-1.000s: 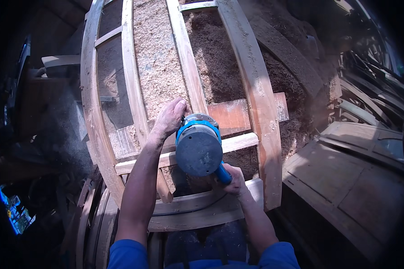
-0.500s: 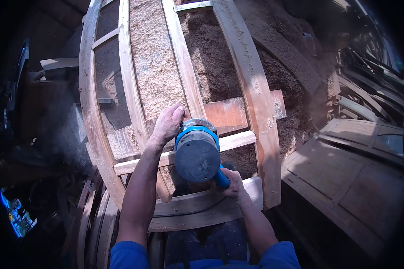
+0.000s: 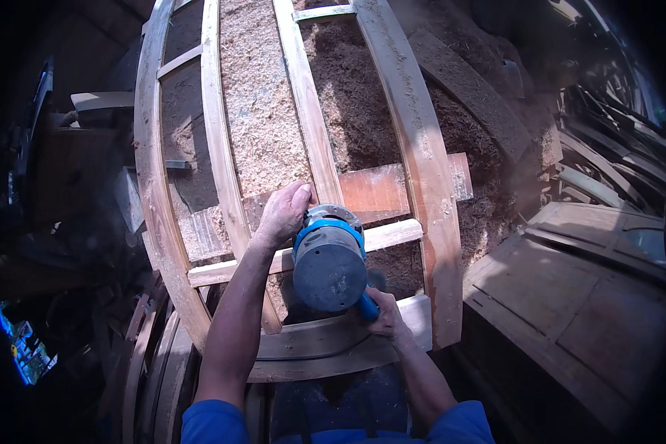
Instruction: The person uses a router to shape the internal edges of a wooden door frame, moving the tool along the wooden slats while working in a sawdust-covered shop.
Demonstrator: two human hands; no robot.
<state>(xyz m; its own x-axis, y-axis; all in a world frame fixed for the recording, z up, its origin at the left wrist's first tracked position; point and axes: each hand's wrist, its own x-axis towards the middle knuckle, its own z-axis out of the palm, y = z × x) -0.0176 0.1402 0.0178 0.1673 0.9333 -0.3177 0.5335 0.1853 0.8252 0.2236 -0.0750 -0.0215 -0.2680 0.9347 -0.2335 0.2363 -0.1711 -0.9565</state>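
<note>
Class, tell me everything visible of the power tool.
The tool is round, scuffed, grey and metal-looking, with a blue band and a blue handle angled toward the lower right. Its flat end faces up, over a crosspiece. The left hand holds its far-left side, the right hand its handle; its underside is hidden.

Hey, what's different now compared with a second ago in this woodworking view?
The power tool has slid a little way toward the person along the wooden frame, with the left hand and right hand moving back along with it. Nothing was newly grasped or let go: both hands stay on the tool. The frame and the sawdust look essentially unchanged.
</note>
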